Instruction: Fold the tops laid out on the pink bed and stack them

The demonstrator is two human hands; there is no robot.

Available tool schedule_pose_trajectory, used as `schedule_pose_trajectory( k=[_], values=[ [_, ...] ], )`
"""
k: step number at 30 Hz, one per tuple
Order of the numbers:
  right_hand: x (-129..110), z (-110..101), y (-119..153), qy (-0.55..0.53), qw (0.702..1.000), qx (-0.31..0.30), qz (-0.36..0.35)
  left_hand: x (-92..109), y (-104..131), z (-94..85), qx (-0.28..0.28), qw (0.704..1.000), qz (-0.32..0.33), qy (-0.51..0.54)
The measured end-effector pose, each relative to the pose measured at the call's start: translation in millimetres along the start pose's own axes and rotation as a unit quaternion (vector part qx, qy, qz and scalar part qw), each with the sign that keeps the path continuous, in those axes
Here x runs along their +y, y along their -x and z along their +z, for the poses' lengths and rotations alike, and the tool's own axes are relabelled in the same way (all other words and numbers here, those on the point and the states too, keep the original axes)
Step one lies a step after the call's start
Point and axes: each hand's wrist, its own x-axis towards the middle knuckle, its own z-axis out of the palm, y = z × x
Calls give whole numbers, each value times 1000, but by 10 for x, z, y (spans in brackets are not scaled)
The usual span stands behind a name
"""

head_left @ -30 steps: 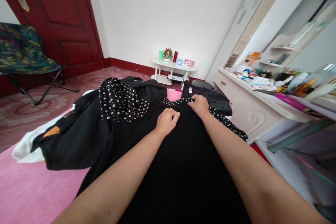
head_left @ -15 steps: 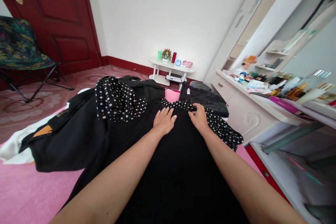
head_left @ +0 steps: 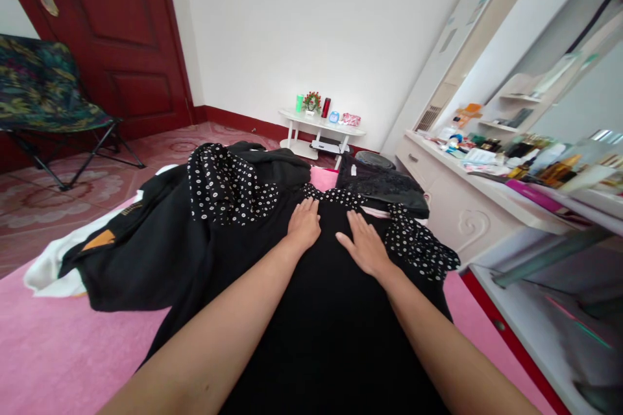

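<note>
A black garment (head_left: pixel 335 318) with white-dotted collar and sleeves lies spread out in front of me on a pink cover (head_left: pixel 73 337). My left hand (head_left: pixel 304 225) rests flat on it just below the dotted collar (head_left: pixel 335 195), fingers stretched out. To its right, my right hand (head_left: pixel 366 246) lies on the black cloth with the thumb apart from the fingers. The left dotted sleeve (head_left: pixel 226 185) is bunched up, and the right dotted sleeve (head_left: pixel 421 243) reaches out beside my right hand. Neither hand grips anything.
More dark clothes (head_left: pixel 141 266) lie to the left, and a folded black lace garment (head_left: pixel 382 181) lies beyond the collar. A dressing table (head_left: pixel 457 175) covered in bottles stands at the right. Further off are a small white table (head_left: pixel 321 121) and a folding chair (head_left: pixel 48 91).
My right hand has let go of the dotted collar edge and come back onto the black cloth, now flat. The left hand stays nearly in place. The view has shifted slightly.
</note>
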Motion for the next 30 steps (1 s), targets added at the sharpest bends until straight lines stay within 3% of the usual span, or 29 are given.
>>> schedule_pose_trajectory(
  k=[3,6,11,15,20,23,26,28,30],
  values=[
    [202,98,12,34,995,-16,94,-49,-27,7,-30,999,-9,-30],
    [279,109,-14,54,993,-10,106,-69,-37,-11,-65,997,3,-51],
    [184,65,41,69,990,-14,124,-98,41,-122,-130,987,58,-69],
    [86,20,140,75,984,-46,154,-167,240,-270,-173,978,92,-72],
    [-168,-20,341,76,969,-71,224,-130,696,-478,-185,975,91,-83],
    [-321,-28,497,79,967,-54,235,-62,1016,-669,-219,967,102,-82],
    [-389,-32,621,78,973,-35,215,-71,1219,-981,-263,949,155,-76],
    [-394,-32,664,74,976,-26,204,-153,1220,-1262,-272,942,184,-73],
    [-389,-29,678,72,977,-17,201,-294,1106,-1576,-243,951,177,-77]
  ],
)
